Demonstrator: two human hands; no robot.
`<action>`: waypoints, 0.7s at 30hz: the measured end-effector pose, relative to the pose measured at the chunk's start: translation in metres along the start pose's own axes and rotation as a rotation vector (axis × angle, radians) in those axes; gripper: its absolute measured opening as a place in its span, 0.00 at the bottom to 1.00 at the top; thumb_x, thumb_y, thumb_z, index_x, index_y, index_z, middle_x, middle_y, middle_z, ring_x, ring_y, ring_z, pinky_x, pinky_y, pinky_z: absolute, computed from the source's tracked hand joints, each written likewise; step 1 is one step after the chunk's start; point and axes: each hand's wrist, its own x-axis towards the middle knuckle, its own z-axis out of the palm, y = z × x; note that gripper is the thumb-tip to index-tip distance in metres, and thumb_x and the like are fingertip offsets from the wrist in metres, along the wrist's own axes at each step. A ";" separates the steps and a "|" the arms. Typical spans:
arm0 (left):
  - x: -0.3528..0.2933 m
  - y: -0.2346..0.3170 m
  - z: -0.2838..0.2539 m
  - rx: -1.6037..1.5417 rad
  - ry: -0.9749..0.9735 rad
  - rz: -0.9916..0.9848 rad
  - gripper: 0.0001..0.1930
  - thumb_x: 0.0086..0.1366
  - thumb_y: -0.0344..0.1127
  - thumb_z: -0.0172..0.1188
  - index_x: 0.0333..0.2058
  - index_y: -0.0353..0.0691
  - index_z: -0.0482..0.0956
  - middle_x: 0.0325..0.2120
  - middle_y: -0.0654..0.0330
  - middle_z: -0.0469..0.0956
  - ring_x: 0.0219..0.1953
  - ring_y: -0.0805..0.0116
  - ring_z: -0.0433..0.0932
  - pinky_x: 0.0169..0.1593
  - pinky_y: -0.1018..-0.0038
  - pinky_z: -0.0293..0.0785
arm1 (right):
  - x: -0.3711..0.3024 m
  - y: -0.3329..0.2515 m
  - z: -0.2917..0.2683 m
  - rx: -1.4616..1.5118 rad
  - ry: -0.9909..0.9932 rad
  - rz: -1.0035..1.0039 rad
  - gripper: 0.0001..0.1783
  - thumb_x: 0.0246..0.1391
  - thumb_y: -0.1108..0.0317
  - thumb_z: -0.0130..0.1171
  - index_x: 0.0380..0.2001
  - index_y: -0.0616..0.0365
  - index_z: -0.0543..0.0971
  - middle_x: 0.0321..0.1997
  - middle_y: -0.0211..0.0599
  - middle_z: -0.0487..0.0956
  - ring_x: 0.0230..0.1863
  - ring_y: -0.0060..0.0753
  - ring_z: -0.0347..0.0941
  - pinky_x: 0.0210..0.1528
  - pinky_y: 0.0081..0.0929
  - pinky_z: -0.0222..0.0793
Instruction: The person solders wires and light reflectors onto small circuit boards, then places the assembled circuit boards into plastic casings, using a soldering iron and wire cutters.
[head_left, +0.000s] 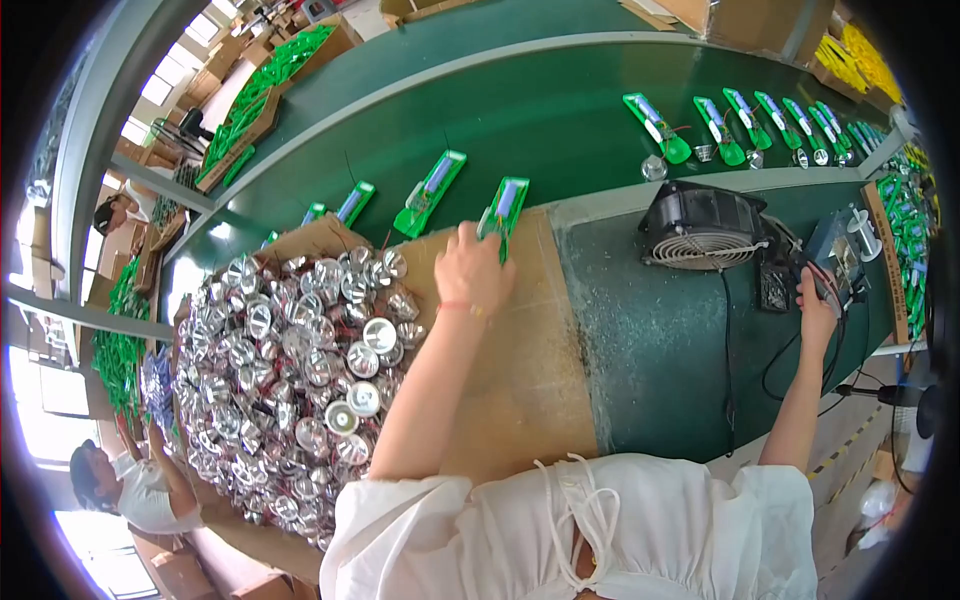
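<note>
My left hand (pixel 472 268) is closed on the near end of a green plastic flashlight casing (pixel 507 200) with a pale blue battery cell in it. At the right, my right hand (pixel 816 305) grips a soldering iron (pixel 826 288), its dark cable hanging below. Beside that hand stand a box-like soldering unit (pixel 832 245) and a solder spool (pixel 862 228). More green casings (pixel 430 195) with cells lie on the green belt to the left of my left hand. A big heap of silvery reflector cups (pixel 300 350) with red wires fills a cardboard box near my left forearm.
A black fan (pixel 702 225) with a wire guard stands between my hands, its cord running down the bench. Several casings with reflectors (pixel 655 128) line the belt at the far right. A box of green parts (pixel 908 250) borders the right side. Another person (pixel 135 480) works at the left.
</note>
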 end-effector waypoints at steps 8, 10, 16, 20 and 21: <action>-0.173 0.019 -0.005 -0.115 0.123 0.007 0.21 0.51 0.54 0.56 0.32 0.42 0.71 0.29 0.56 0.69 0.33 0.59 0.73 0.41 0.60 0.64 | 0.012 -0.003 0.010 0.182 -0.056 -0.157 0.11 0.48 0.63 0.58 0.32 0.56 0.70 0.22 0.25 0.71 0.21 0.15 0.66 0.23 0.14 0.60; -0.185 0.008 -0.026 -0.234 0.182 -0.124 0.23 0.50 0.52 0.58 0.36 0.39 0.69 0.32 0.55 0.71 0.34 0.56 0.73 0.40 0.61 0.66 | 0.018 0.007 0.005 0.068 -0.077 -0.277 0.10 0.48 0.63 0.57 0.31 0.54 0.70 0.23 0.26 0.71 0.21 0.18 0.67 0.25 0.16 0.62; -0.218 -0.035 -0.049 0.033 0.428 -0.161 0.13 0.51 0.36 0.59 0.36 0.42 0.74 0.39 0.58 0.70 0.43 0.57 0.68 0.46 0.63 0.60 | -0.017 0.004 -0.055 0.248 -0.080 -0.114 0.16 0.51 0.60 0.55 0.41 0.57 0.71 0.31 0.31 0.75 0.31 0.22 0.74 0.27 0.12 0.62; -0.225 -0.024 -0.019 0.175 0.364 -0.090 0.12 0.47 0.34 0.60 0.33 0.45 0.76 0.46 0.57 0.67 0.56 0.53 0.57 0.57 0.54 0.49 | -0.064 0.016 -0.062 0.758 -0.033 -0.280 0.13 0.55 0.66 0.47 0.42 0.62 0.68 0.30 0.37 0.77 0.32 0.27 0.75 0.28 0.15 0.63; -0.218 -0.024 -0.007 0.274 0.339 -0.036 0.10 0.47 0.34 0.59 0.32 0.45 0.77 0.48 0.59 0.66 0.58 0.55 0.55 0.59 0.51 0.44 | -0.090 -0.006 -0.054 0.803 -0.153 -0.253 0.14 0.54 0.67 0.47 0.42 0.63 0.67 0.29 0.39 0.76 0.32 0.27 0.75 0.29 0.16 0.64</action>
